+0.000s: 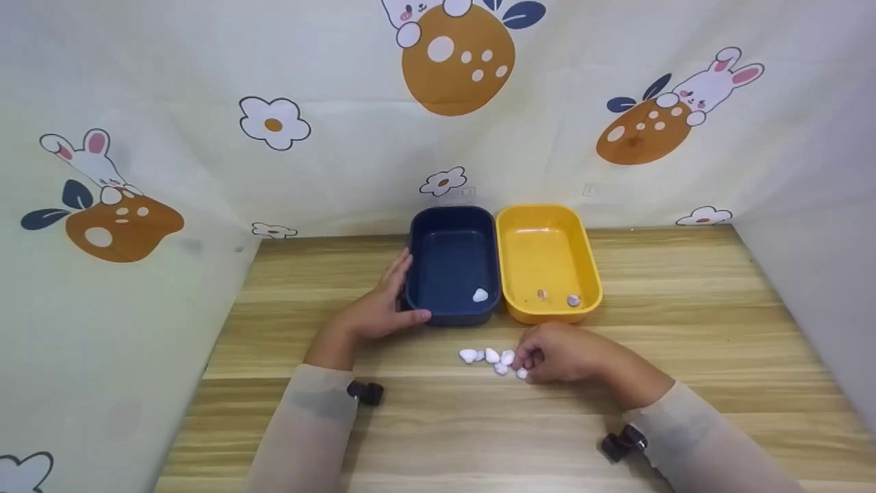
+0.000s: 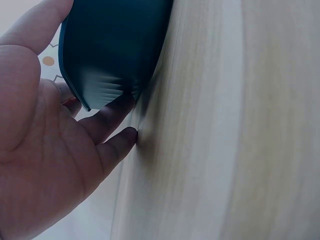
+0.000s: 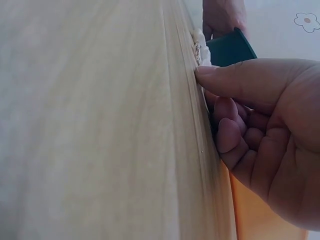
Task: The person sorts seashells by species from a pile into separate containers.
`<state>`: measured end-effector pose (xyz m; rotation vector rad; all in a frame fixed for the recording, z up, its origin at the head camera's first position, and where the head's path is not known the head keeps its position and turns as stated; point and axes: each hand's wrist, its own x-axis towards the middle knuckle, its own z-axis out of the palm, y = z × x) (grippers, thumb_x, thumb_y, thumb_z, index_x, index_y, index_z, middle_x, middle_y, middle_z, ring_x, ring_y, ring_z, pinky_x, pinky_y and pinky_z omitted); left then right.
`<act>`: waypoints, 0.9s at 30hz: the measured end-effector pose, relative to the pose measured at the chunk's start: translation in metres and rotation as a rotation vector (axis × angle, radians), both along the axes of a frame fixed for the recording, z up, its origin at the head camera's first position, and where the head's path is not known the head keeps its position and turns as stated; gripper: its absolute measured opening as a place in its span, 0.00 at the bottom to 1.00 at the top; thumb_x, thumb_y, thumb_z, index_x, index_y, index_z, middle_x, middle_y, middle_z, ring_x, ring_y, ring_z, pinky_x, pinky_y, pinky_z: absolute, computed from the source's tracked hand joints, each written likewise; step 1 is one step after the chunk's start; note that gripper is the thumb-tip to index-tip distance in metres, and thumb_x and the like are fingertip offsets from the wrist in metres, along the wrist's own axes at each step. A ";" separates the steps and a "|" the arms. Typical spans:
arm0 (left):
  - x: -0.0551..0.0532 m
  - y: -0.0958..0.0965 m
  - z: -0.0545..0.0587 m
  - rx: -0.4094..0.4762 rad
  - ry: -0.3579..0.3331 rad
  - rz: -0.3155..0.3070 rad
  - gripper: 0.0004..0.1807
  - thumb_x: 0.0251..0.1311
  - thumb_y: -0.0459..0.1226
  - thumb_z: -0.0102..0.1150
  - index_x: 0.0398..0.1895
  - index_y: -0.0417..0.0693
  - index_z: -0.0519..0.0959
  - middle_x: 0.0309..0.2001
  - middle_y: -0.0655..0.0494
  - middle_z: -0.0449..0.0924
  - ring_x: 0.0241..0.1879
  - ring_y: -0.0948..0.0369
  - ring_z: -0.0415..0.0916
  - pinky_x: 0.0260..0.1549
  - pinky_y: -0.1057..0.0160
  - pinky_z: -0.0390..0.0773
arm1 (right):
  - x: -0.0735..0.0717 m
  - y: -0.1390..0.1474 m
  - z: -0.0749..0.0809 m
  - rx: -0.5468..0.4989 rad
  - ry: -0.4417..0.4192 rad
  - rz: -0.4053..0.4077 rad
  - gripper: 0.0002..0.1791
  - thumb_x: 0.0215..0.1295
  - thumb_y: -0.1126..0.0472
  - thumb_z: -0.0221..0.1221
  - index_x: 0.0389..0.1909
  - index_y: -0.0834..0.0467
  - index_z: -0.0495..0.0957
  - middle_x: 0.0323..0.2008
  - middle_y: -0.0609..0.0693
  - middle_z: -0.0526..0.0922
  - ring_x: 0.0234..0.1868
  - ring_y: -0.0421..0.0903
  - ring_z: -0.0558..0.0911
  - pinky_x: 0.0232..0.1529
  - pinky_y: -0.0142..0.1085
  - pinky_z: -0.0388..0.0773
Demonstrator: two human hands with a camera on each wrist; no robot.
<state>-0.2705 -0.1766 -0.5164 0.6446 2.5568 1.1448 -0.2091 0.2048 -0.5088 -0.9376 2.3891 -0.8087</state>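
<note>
Stones [image 1: 492,355], white and small, lie in a loose cluster on the table [image 1: 465,438], near the front of two trays. Our right hand [image 1: 564,352] is at the cluster's right end, its fingers curled in, thumb and forefinger pinching the end stone [image 1: 522,374]; the others lie just to the left. Our left hand [image 1: 376,308] is open against the left side of the blue tray [image 1: 452,267], thumb spread apart at the near corner, the other fingers fairly straight along the outer wall. We see one white stone [image 1: 480,295] inside that tray, towards its near right corner. The yellow tray [image 1: 544,253] stands just beside it on the right, and near its front we find a brownish bit [image 1: 543,294] and a grey piece [image 1: 573,300]. Behind both hangs a pale cloth [image 1: 349,171] printed with rabbits and flowers.
</note>
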 end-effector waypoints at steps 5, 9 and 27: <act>0.001 0.000 0.001 -0.012 0.001 0.008 0.67 0.64 0.62 0.71 0.90 0.54 0.35 0.90 0.57 0.23 0.89 0.47 0.33 0.85 0.39 0.49 | 0.000 0.000 0.000 0.002 0.003 -0.009 0.08 0.61 0.65 0.74 0.38 0.49 0.90 0.33 0.41 0.86 0.34 0.33 0.79 0.39 0.28 0.79; 0.001 0.000 0.002 -0.018 -0.006 0.014 0.67 0.63 0.64 0.70 0.90 0.55 0.35 0.89 0.60 0.23 0.89 0.47 0.34 0.84 0.39 0.50 | 0.000 0.000 -0.001 0.009 0.001 -0.019 0.06 0.62 0.61 0.74 0.38 0.48 0.90 0.32 0.38 0.85 0.33 0.33 0.79 0.38 0.28 0.80; 0.002 0.001 0.003 0.003 -0.018 0.004 0.68 0.63 0.62 0.72 0.90 0.54 0.34 0.89 0.54 0.23 0.89 0.47 0.34 0.85 0.41 0.49 | -0.001 0.004 0.001 -0.023 0.003 0.060 0.16 0.57 0.71 0.72 0.41 0.48 0.92 0.38 0.44 0.88 0.38 0.36 0.80 0.40 0.27 0.80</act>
